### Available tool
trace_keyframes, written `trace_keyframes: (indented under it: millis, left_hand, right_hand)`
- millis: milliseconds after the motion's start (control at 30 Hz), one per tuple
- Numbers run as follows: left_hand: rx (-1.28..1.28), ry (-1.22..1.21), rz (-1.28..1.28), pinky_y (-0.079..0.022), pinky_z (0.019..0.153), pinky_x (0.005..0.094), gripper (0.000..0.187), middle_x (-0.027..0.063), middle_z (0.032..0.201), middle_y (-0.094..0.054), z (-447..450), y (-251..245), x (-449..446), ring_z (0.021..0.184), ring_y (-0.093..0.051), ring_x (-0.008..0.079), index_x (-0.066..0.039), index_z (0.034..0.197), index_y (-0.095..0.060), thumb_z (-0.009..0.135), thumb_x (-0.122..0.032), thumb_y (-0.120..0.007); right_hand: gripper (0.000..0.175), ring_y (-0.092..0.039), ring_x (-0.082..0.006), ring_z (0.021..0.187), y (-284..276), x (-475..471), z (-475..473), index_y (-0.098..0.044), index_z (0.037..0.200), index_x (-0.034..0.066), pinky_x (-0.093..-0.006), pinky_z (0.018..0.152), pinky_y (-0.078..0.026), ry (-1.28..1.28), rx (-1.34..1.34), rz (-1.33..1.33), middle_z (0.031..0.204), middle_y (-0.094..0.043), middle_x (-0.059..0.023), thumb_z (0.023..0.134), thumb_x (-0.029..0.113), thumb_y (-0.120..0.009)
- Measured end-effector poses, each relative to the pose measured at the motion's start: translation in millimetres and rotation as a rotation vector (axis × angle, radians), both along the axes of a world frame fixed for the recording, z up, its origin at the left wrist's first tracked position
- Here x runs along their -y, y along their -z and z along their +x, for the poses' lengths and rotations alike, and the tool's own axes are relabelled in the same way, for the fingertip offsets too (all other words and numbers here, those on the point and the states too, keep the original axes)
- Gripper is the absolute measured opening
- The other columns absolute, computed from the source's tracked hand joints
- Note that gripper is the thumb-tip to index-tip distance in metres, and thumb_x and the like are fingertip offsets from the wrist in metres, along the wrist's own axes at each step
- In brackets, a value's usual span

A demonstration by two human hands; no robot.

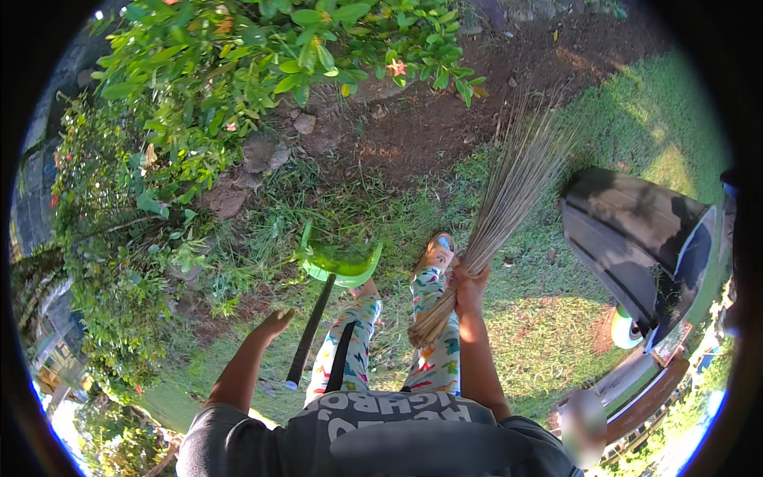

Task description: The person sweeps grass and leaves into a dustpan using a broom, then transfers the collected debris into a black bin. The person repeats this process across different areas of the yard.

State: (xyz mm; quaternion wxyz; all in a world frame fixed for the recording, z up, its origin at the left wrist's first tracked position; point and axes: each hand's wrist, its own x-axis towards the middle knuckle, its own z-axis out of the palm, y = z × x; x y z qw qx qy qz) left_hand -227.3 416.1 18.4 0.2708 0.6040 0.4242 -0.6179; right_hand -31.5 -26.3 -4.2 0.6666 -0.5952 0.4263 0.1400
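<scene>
My right hand (471,286) grips a stick broom (515,191) of thin bundled ribs near its bound butt end. Its bristles fan out up and to the right, over the grass and bare soil. My left hand (275,324) is empty, fingers extended, just left of the dark handle (314,328) of a long-handled dustpan. The bright green dustpan pan (360,271) lies in front of my left foot with cut grass in it. The handle slants back towards me, its pale end cap (291,384) beside my left leg.
Leafy shrubs (179,119) with flowers crowd the left and far side, edged by stones (262,155). Bare soil (411,137) lies ahead. To the right is a dark wheeled bin (638,220), with a wooden bench (647,399) behind it. Loose cut grass (298,179) lies ahead.
</scene>
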Motion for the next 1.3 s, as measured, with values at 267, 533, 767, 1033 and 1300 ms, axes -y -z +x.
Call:
trace_keyframes:
  millis: [267,533,767,1033,1300]
  left_hand:
    - [-0.017,-1.093,-0.356,-0.042,0.098,0.0522,0.077,0.0227,0.132,-0.048,-68.0,-64.4,51.7,0.120,-0.051,0.0323,-0.019,0.145,-0.024,0.088,-0.068,-0.041]
    - [0.213,-1.800,-0.478,-0.056,0.055,0.0296,0.038,0.0214,0.100,-0.061,-39.4,-79.6,96.7,0.069,-0.062,0.0201,-0.003,0.118,-0.046,0.095,-0.032,-0.053]
    - [0.192,-1.846,-0.592,-0.054,0.052,0.0253,0.025,0.0149,0.094,-0.058,-16.1,-60.7,105.6,0.060,-0.058,0.0188,0.000,0.108,-0.045,0.090,-0.011,-0.057]
    - [-0.012,-1.983,-0.512,-0.053,0.050,0.0281,0.026,0.0130,0.083,-0.052,0.2,-69.5,94.5,0.060,-0.056,0.0203,0.005,0.106,-0.039,0.089,-0.009,-0.053]
    - [0.011,-1.929,-0.442,-0.047,0.046,0.0316,0.019,0.0101,0.072,-0.050,14.6,-48.4,112.6,0.054,-0.053,0.0187,-0.001,0.097,-0.039,0.089,-0.008,-0.055]
  right_hand:
    - [0.083,-0.060,-0.0212,0.103,-198.8,67.0,-50.3,-0.011,0.152,0.0172,-0.0310,0.083,-0.048,-1.030,0.270,-0.511,0.127,-0.057,-0.0141,0.087,0.011,-0.063]
    - [0.084,-0.064,-0.0409,0.071,-167.2,-53.3,48.8,-0.014,0.150,0.0178,-0.0464,0.062,-0.051,-1.410,0.428,-0.744,0.081,-0.064,-0.0247,0.081,0.013,-0.060]
    - [0.095,-0.065,-0.0374,0.094,-169.0,-79.7,-29.3,-0.013,0.151,0.0239,-0.0432,0.078,-0.052,-1.673,-0.289,-0.484,0.101,-0.063,-0.0280,0.073,0.004,-0.064]
    - [0.112,-0.067,-0.0287,0.085,-261.2,20.7,-94.6,0.003,0.151,0.0289,-0.0391,0.074,-0.055,-1.387,-0.084,-0.564,0.100,-0.066,-0.0211,0.072,0.002,-0.072]
    - [0.080,-0.064,-0.0319,0.083,-147.6,-66.7,-93.5,-0.028,0.140,0.0047,-0.0346,0.069,-0.054,-1.695,-0.406,-0.457,0.095,-0.064,-0.0212,0.070,0.011,-0.068]
